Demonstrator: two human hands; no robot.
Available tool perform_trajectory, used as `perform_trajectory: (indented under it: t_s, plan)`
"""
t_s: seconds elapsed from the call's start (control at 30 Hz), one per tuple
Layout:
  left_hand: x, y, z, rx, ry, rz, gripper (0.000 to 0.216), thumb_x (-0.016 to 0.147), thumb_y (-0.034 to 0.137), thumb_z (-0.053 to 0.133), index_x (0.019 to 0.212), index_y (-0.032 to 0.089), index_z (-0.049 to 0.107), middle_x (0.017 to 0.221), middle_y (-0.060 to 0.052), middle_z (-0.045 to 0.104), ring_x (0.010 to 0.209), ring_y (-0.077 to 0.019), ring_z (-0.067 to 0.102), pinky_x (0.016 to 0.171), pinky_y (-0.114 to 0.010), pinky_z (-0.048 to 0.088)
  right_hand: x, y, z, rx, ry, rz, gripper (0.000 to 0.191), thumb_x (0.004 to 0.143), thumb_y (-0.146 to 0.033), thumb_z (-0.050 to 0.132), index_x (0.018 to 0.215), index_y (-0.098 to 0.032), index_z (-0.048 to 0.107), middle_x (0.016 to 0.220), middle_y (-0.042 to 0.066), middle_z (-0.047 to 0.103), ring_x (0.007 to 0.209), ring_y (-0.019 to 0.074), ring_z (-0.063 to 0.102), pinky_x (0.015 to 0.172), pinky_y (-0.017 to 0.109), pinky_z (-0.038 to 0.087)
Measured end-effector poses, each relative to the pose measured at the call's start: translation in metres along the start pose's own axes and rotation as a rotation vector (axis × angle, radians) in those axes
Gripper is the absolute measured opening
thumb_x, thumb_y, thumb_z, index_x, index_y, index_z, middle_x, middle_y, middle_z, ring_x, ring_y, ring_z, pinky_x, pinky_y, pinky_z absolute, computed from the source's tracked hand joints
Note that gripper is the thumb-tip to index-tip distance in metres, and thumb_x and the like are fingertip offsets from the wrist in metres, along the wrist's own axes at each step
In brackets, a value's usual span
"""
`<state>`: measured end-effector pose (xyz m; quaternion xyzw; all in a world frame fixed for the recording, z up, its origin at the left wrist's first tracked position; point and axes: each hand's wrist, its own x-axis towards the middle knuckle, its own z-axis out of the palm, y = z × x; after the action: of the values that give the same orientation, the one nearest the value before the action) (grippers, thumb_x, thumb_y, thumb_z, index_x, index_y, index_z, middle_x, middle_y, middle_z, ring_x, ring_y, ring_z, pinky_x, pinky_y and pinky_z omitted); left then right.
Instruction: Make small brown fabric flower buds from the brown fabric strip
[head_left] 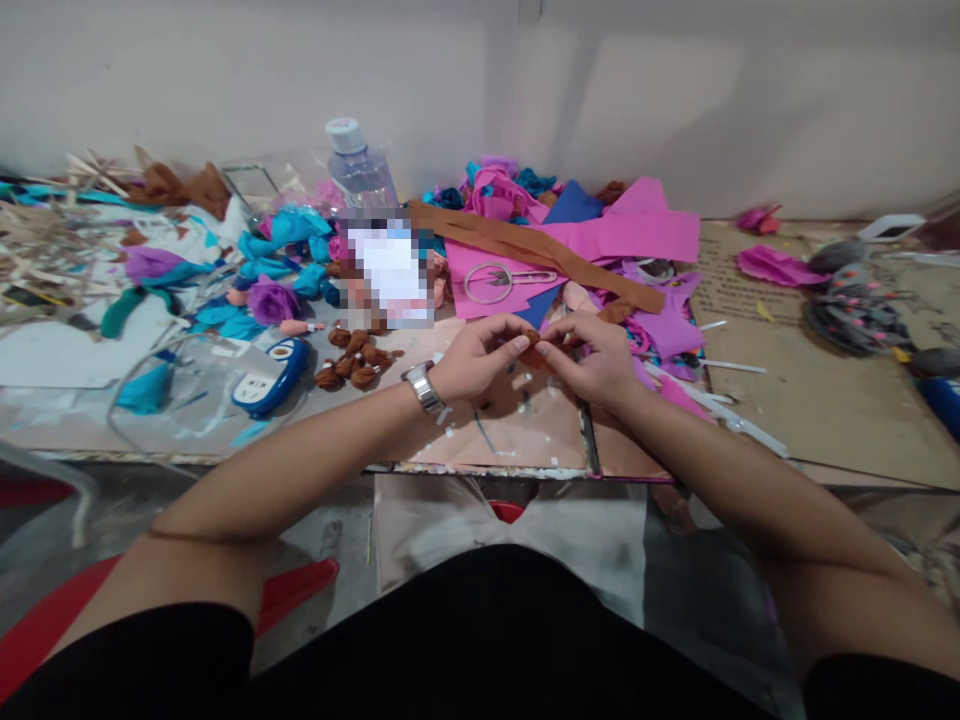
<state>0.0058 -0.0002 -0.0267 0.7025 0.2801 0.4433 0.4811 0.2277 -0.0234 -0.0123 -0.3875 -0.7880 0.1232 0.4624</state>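
Note:
Between my two hands, over the front middle of the table, is a small piece of brown crepe paper (pixel 532 338). My left hand (pixel 487 352) pinches it from the left, thumb and fingertips together. From the other side my right hand (pixel 589 355) grips it with thumb and forefinger. Fingers cover much of the piece, so its full shape is hidden. Left of my left wrist lies a heap of brown crepe paper balls (pixel 358 360). Behind my hands, long brown paper strips (pixel 555 250) cross pink paper sheets (pixel 630 236), with thread snips (pixel 517 277) lying on the pink.
A clear bottle (pixel 361 175) stands at the back, near a blurred-out rectangle. Blue and purple paper flowers (pixel 272 300) crowd the left, beside a blue and white power strip (pixel 271 377). Cardboard (pixel 780 400) covers the right, with a grey bundle (pixel 855 312) on it. White sticks (pixel 739 425) lie nearby.

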Motion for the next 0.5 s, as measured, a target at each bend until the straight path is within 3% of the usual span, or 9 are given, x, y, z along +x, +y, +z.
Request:
perform_trajectory:
  t_s: [0.13,0.23,0.33,0.5]
  plan:
    - [0.0003,-0.0003,-0.0005,0.007,-0.034,0.010,0.055,0.097,0.070,0.070,0.108,0.016,0.075,0.106,-0.010,0.079,0.097,-0.0209,0.072,0.091,-0.034,0.057,0.0000,0.0007,0.0000,0.053,-0.003,0.015,0.028,0.099,-0.051,0.074,0.109,-0.025,0.075,0.095,0.005,0.079,0.083,0.0220,0.072,0.080,0.039,0.061]
    - [0.0005,-0.0003,-0.0011,0.027,-0.067,0.035,0.055,0.100,0.069,0.065,0.106,0.016,0.076,0.104,-0.009,0.079,0.096,-0.0214,0.072,0.091,-0.035,0.058,0.0019,0.0013,-0.0003,0.067,-0.070,-0.058,0.035,0.103,-0.050,0.069,0.129,-0.028,0.073,0.107,0.008,0.078,0.095,0.0246,0.073,0.089,0.043,0.063]
    - [0.0003,0.0007,-0.0010,0.043,-0.074,0.051,0.055,0.101,0.068,0.064,0.112,0.016,0.078,0.107,-0.010,0.080,0.098,-0.0226,0.073,0.092,-0.036,0.058,0.0038,0.0016,-0.0006,0.058,-0.091,-0.138,0.029,0.106,-0.047,0.064,0.125,-0.029,0.076,0.111,0.009,0.077,0.103,0.0259,0.073,0.093,0.045,0.063]
    - [-0.0005,0.0053,-0.0003,0.035,-0.089,0.029,0.054,0.099,0.068,0.068,0.113,0.016,0.078,0.112,-0.012,0.081,0.101,-0.0234,0.073,0.094,-0.036,0.057,0.0033,-0.0001,-0.0018,0.061,-0.035,-0.095,0.028,0.105,-0.051,0.066,0.119,-0.029,0.077,0.110,0.010,0.077,0.104,0.0271,0.072,0.090,0.046,0.063]
